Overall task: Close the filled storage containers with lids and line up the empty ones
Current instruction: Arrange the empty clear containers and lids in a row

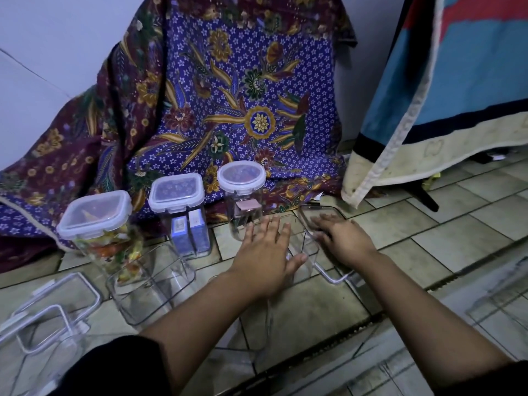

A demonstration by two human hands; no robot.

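Three filled containers stand closed in a row against the cloth: one with colourful sweets [103, 241], one with blue boxes [190, 232] and one with a round lid [241, 178]. My left hand [267, 252] lies flat with its fingers spread on top of an empty clear container [257, 324]. My right hand [341, 238] rests over the rim of another empty clear container [331, 274] just to the right, fingers stretched out. The left thumb touches that container's wall. One more empty container [148, 284] stands in front of the sweets.
More clear containers sit at the bottom left [54, 304] and at the right edge [500, 304]. A patterned purple cloth [228, 95] hangs behind the row. A blue and cream mat [428, 124] hangs at the right. The floor is tiled [428, 224].
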